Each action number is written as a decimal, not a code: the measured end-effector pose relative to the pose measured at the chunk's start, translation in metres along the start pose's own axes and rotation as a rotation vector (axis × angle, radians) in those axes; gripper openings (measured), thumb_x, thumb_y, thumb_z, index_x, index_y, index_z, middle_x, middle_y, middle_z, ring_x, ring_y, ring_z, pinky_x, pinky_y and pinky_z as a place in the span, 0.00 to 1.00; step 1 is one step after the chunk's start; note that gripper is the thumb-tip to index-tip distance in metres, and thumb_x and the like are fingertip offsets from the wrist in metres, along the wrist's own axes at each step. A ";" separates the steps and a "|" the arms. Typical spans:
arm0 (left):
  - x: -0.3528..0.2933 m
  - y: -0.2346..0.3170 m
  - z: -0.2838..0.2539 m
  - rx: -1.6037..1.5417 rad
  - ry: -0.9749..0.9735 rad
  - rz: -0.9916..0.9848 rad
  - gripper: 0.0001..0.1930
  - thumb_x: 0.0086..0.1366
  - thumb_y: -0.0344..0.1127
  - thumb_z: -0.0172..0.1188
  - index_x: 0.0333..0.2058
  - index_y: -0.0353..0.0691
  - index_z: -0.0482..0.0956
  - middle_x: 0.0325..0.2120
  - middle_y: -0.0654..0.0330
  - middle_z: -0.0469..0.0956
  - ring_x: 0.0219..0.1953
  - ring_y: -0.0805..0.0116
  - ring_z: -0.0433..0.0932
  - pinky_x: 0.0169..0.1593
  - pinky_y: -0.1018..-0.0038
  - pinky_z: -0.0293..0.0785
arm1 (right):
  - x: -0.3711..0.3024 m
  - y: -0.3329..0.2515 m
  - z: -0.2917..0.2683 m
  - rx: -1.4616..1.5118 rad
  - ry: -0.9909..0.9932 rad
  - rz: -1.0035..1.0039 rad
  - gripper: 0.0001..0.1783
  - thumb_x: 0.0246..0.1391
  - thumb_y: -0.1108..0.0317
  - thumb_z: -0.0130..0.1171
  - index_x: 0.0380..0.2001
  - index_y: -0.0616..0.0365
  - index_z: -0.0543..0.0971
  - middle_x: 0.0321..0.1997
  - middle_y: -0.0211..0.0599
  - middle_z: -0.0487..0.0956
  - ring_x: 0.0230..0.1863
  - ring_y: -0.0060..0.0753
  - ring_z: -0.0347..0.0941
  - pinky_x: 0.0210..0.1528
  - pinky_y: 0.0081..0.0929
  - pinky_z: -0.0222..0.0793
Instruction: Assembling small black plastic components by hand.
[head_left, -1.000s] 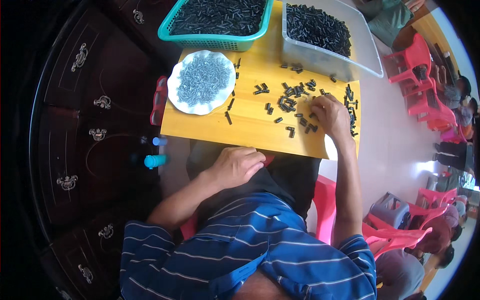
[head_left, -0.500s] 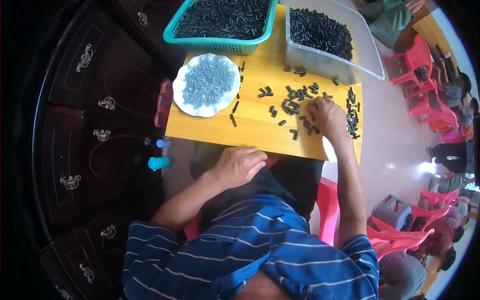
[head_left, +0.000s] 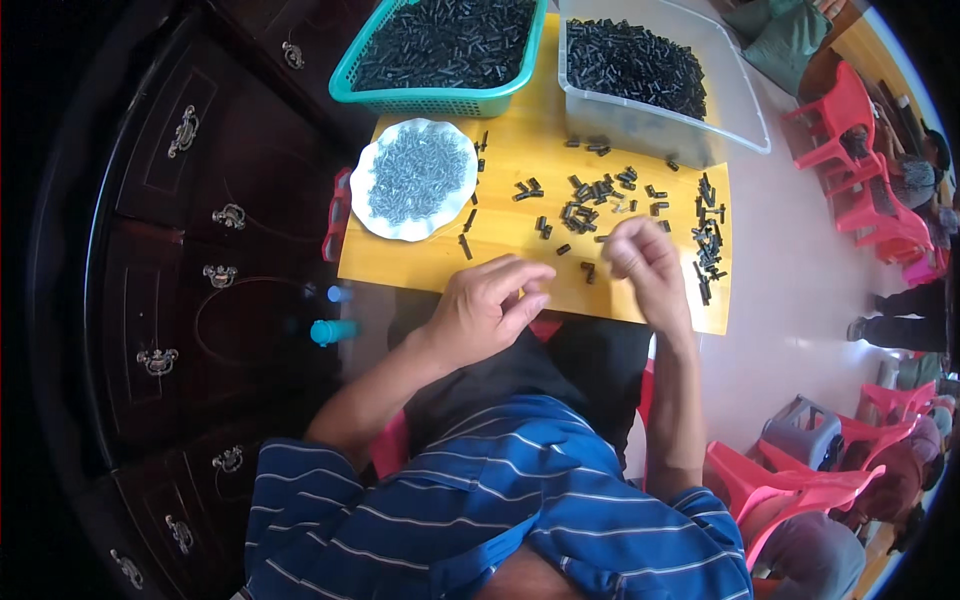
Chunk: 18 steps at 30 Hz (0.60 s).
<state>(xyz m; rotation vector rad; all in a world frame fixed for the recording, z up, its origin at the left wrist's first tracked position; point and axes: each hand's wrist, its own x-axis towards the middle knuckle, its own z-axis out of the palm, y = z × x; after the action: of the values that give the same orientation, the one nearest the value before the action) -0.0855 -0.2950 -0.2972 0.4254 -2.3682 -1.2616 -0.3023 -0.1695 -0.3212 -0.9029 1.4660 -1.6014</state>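
My right hand is over the front right of the yellow table, thumb and fingers pinched together; whatever it may hold is hidden. My left hand is at the table's front edge above my lap, fingers curled and the thumb close to the index finger. Any small thing in it is hidden too. Short black cylindrical pieces lie loosely beyond my right hand. To its right is a dense row of longer black pieces. A white scalloped plate at the left holds many small, shiny, clear-looking pieces.
A green plastic basket and a clear plastic bin, both full of black pieces, stand at the table's far side. Dark drawer cabinets line the left. Pink chairs and other people are at the right. A teal bottle stands below the table.
My right hand has come back from the loose black pieces toward me, pinched. My left hand has lifted slightly and turned, its thumb and index finger now pointing toward the right hand.
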 end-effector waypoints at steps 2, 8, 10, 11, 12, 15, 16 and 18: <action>0.006 0.007 0.006 -0.056 0.075 -0.029 0.12 0.62 0.23 0.67 0.45 0.34 0.82 0.28 0.57 0.80 0.27 0.69 0.81 0.32 0.75 0.75 | -0.010 0.010 0.011 0.120 -0.124 0.092 0.04 0.68 0.69 0.60 0.42 0.54 0.76 0.36 0.21 0.77 0.36 0.13 0.72 0.38 0.15 0.69; 0.002 -0.001 0.031 -0.104 0.071 -0.019 0.10 0.61 0.23 0.67 0.42 0.34 0.83 0.30 0.56 0.82 0.28 0.68 0.82 0.33 0.74 0.76 | -0.018 0.033 0.024 0.407 -0.214 0.159 0.07 0.65 0.72 0.64 0.39 0.57 0.74 0.33 0.27 0.79 0.32 0.14 0.75 0.35 0.14 0.70; -0.001 -0.006 0.036 -0.181 0.096 -0.045 0.08 0.61 0.24 0.67 0.40 0.35 0.84 0.30 0.56 0.82 0.28 0.66 0.83 0.33 0.73 0.76 | -0.020 0.035 0.023 0.340 -0.258 0.170 0.07 0.65 0.71 0.63 0.39 0.57 0.74 0.31 0.26 0.79 0.31 0.14 0.74 0.35 0.14 0.70; -0.002 -0.009 0.036 -0.183 0.114 -0.037 0.07 0.61 0.23 0.67 0.39 0.35 0.84 0.29 0.56 0.82 0.29 0.67 0.83 0.33 0.73 0.76 | -0.020 0.033 0.025 0.366 -0.258 0.209 0.06 0.65 0.71 0.63 0.39 0.57 0.74 0.29 0.25 0.78 0.31 0.13 0.73 0.34 0.15 0.70; -0.004 -0.010 0.036 -0.184 0.133 -0.030 0.07 0.61 0.23 0.67 0.38 0.35 0.85 0.29 0.56 0.82 0.29 0.68 0.83 0.33 0.74 0.76 | -0.020 0.034 0.025 0.366 -0.252 0.211 0.06 0.65 0.71 0.63 0.39 0.57 0.74 0.29 0.25 0.78 0.31 0.13 0.73 0.34 0.15 0.70; -0.007 -0.011 0.035 -0.112 0.142 -0.050 0.06 0.60 0.23 0.68 0.37 0.34 0.85 0.28 0.55 0.83 0.29 0.65 0.83 0.33 0.73 0.77 | -0.021 0.041 0.022 0.408 -0.315 0.248 0.06 0.64 0.71 0.64 0.40 0.56 0.76 0.33 0.21 0.78 0.36 0.13 0.74 0.39 0.15 0.70; -0.007 -0.011 0.035 -0.072 0.169 -0.041 0.06 0.60 0.23 0.68 0.37 0.34 0.85 0.29 0.55 0.83 0.29 0.63 0.83 0.33 0.72 0.77 | -0.021 0.045 0.022 0.393 -0.313 0.228 0.06 0.64 0.71 0.64 0.40 0.56 0.76 0.34 0.22 0.78 0.36 0.13 0.75 0.40 0.15 0.70; -0.006 -0.011 0.035 -0.018 0.179 0.005 0.06 0.59 0.23 0.68 0.37 0.34 0.85 0.29 0.55 0.83 0.29 0.61 0.83 0.33 0.71 0.77 | -0.021 0.046 0.022 0.375 -0.316 0.209 0.07 0.64 0.72 0.65 0.40 0.56 0.76 0.35 0.22 0.79 0.37 0.13 0.75 0.40 0.16 0.71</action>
<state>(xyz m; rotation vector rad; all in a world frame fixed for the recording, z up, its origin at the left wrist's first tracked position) -0.0968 -0.2732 -0.3259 0.5047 -2.2059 -1.1898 -0.2698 -0.1624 -0.3654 -0.7194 0.9662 -1.4372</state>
